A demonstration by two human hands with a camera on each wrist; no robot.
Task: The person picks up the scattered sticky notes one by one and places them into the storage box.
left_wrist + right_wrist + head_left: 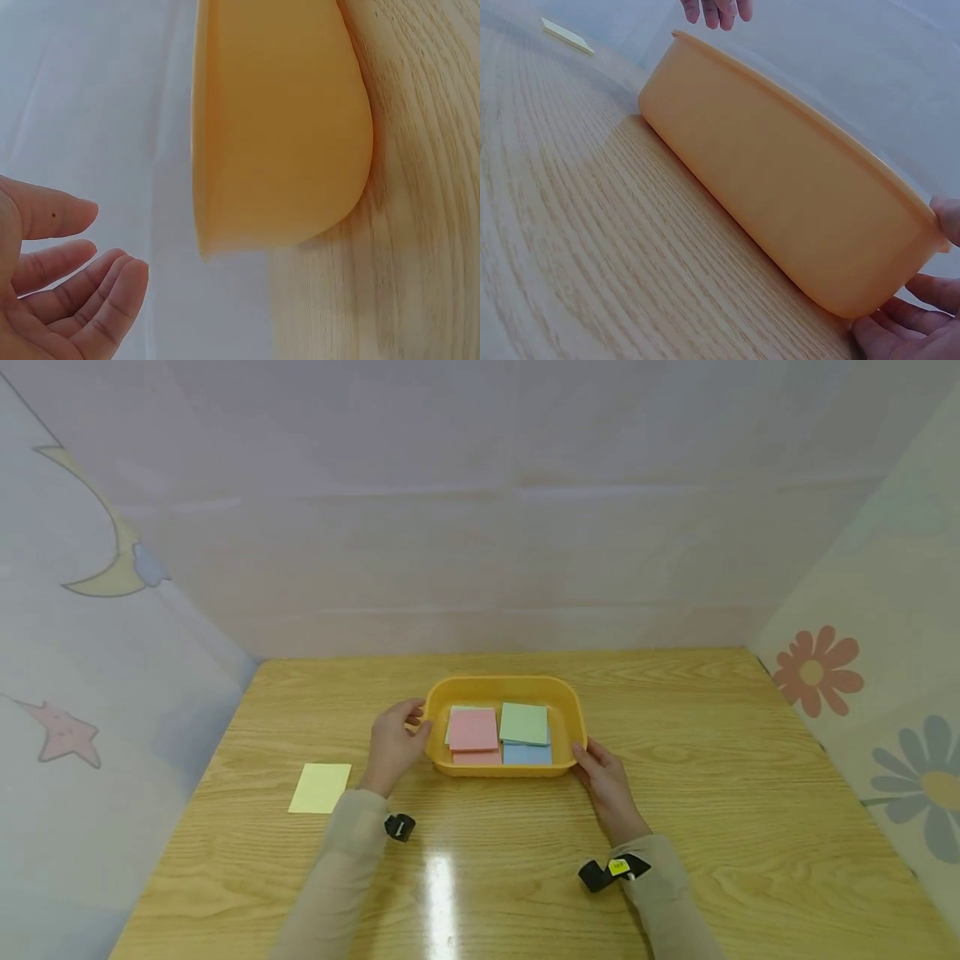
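Note:
A yellow-orange plastic basket (465,771) rests on the wooden table. Inside it lie several pads of sticky notes: a pink pad (474,729) on top at left, a green pad (523,723) overlapping a blue pad (527,754) at right. My right hand (607,781) grips the basket's near right corner, thumb on the rim and fingers against the outer wall below, as the right wrist view shows. Beside the left end is my left hand (393,743), its fingers loosely bent; the left wrist view has a gap between this hand (71,289) and the basket wall (285,127).
A pale yellow sticky-note pad (320,788) lies on the table (480,868) left of the basket, close to my left wrist. Fabric walls with printed moon and flowers (817,671) enclose the table's back and sides. Black straps (400,827) sit on both wrists.

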